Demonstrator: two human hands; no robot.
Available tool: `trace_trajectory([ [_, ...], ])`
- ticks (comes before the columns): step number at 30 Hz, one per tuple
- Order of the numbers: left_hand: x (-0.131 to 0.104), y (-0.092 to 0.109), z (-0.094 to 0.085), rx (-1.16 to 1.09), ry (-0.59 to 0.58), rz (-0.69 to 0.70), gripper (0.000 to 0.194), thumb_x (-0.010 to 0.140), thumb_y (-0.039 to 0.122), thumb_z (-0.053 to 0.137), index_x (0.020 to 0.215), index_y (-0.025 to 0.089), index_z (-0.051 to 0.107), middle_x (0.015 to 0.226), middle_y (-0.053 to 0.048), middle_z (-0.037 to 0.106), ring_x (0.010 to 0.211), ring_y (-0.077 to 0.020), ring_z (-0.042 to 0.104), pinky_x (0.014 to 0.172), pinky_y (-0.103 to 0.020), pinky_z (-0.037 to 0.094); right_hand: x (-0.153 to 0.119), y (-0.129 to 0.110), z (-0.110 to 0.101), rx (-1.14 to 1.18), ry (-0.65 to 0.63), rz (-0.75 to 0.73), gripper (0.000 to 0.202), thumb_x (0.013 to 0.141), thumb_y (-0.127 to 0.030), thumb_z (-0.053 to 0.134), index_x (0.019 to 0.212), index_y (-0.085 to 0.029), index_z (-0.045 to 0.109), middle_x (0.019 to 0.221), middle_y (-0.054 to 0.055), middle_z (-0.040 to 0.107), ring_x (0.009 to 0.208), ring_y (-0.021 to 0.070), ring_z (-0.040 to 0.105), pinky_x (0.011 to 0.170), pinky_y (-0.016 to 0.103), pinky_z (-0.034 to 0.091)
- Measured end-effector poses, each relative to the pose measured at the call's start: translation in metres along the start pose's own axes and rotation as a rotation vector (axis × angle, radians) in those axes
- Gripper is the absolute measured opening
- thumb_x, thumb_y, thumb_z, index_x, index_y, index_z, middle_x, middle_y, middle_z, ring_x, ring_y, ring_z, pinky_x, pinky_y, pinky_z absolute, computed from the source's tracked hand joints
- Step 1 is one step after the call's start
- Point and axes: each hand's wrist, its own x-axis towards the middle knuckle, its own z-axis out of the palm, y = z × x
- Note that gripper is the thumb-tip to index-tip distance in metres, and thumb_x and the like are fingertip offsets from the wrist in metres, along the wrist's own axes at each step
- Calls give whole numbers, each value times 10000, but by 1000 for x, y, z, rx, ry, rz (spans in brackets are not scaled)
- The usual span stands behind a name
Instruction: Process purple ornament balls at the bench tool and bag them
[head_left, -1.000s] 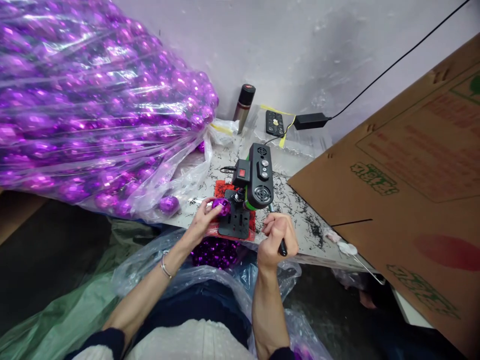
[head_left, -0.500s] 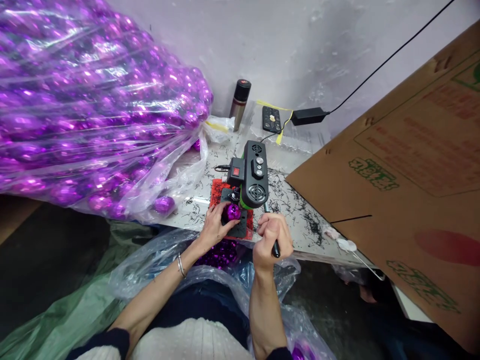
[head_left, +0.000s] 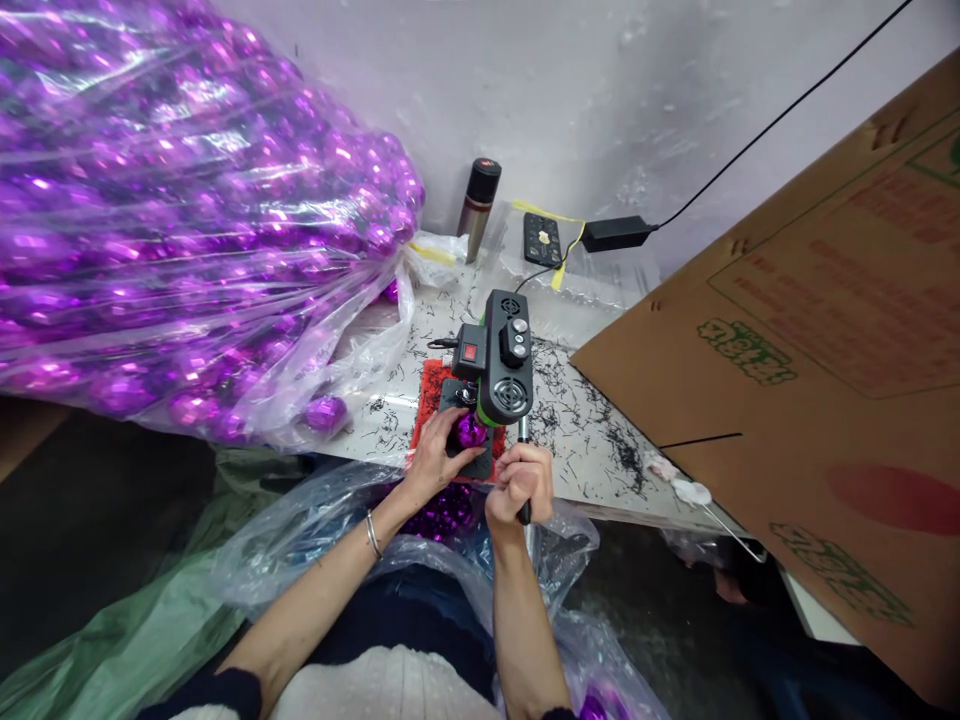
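Note:
Between the thumb and fingers of my left hand (head_left: 435, 452) is a shiny purple ball (head_left: 471, 430), held on the base of a small bench drill press. The drill press (head_left: 508, 355) is black with a red switch, and its head hides the top of the ball. My right hand (head_left: 519, 487) is wrapped round the black-gripped lever (head_left: 523, 430) at the machine's right side. Under the machine lies a red mat (head_left: 427, 385). Whether the bit touches the ball is hidden.
A big clear bag of purple balls (head_left: 187, 230) fills the left. At the back stand a thermos (head_left: 480, 205), a phone (head_left: 541, 238) and a power adapter (head_left: 617, 233). A cardboard box (head_left: 825, 330) leans in at the right. Black shavings litter the table (head_left: 577, 465).
My right hand has swung the lever left and slightly down. The machine's head has come down a little over the ball. My left hand stays on the ball.

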Motion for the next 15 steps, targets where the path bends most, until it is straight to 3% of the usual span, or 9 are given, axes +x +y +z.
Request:
trace_trajectory([
  [5, 0, 0, 1, -8, 3, -7, 602, 905, 488, 872, 1420, 257, 662, 1428, -140, 739, 1379, -363, 683, 1235, -565, 493, -8, 9, 6, -35, 56, -39, 421, 1112, -252, 389, 705, -245, 497, 705, -29, 556, 620, 139, 562, 679, 350, 500],
  [15, -1, -3, 4, -14, 16, 16, 594, 909, 467, 876, 1417, 249, 659, 1421, -144, 736, 1373, -360, 683, 1208, -550, 515, -10, 16, 10, 31, 80, -75, 434, 1135, -274, 372, 712, -238, 461, 724, -41, 540, 607, 120, 536, 655, 327, 460],
])
